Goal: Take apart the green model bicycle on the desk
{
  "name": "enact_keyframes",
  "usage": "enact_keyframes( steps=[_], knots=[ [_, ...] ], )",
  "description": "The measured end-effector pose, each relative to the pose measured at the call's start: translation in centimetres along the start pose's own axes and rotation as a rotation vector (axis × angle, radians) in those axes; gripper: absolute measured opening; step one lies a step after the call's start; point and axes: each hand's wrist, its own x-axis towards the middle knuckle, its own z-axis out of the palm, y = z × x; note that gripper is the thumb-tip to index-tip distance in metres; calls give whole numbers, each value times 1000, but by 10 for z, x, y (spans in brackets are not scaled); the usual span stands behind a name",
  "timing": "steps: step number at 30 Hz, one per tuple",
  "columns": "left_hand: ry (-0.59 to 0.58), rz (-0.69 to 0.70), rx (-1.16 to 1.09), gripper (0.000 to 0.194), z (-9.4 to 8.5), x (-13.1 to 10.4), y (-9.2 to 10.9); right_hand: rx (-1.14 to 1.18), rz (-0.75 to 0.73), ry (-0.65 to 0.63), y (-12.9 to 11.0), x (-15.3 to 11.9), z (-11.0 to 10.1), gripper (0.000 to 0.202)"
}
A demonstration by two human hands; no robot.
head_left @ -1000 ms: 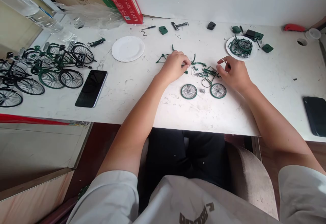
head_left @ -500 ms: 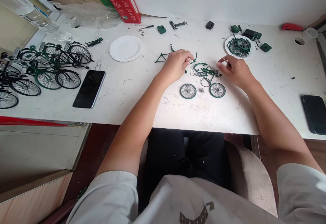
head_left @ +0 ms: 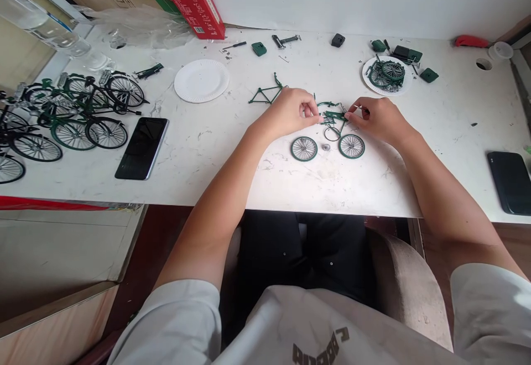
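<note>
Small green bicycle parts lie in a cluster at the middle of the white table, and my two hands are at either side of it. My left hand (head_left: 296, 111) pinches at the cluster's left edge; what its fingertips hold is too small to name. On the right, my right hand (head_left: 375, 117) has thumb and finger closed at the end of a green part (head_left: 334, 115), its grip partly hidden. Two spoked wheels (head_left: 304, 149) (head_left: 352, 146) lie nearer me with a small metal disc (head_left: 326, 147) between them. Behind my left hand is a green frame (head_left: 265, 95).
Assembled model bicycles (head_left: 74, 111) and a phone (head_left: 141, 148) are at left. A bare paper plate (head_left: 201, 81) lies back left; another plate (head_left: 366, 77) holds green parts. A red box (head_left: 194, 5) stands behind. Another phone (head_left: 511, 182) lies far right.
My left hand has moved right and slightly nearer me, onto the parts cluster. The right hand has shifted left to the cluster. The view has shifted slightly.
</note>
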Motion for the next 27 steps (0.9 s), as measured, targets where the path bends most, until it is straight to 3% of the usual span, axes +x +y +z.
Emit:
enact_keyframes(
  steps=[5, 8, 10, 15, 22, 27],
  knots=[
    [-266, -21, -148, 42, 0, -9, 30, 16, -7, 6, 2, 0, 3, 37],
    [-371, -60, -130, 45, 8, -10, 29, 36, -12, -22, 3, 0, 4, 41],
    [-386, -63, -103, 37, 15, -10, 25, 48, -12, -45, 2, -1, 5, 45],
    [-311, -19, -82, 23, 17, -10, 18, 31, -21, -37, -4, -2, 4, 36],
    [-58, -62, 10, 25, -13, -6, -2, 2, -51, 41, -2, -1, 2, 42],
    [-21, -128, 52, 29, -30, -4, -22, -18, -38, 36, -4, -1, 2, 42]
  ],
)
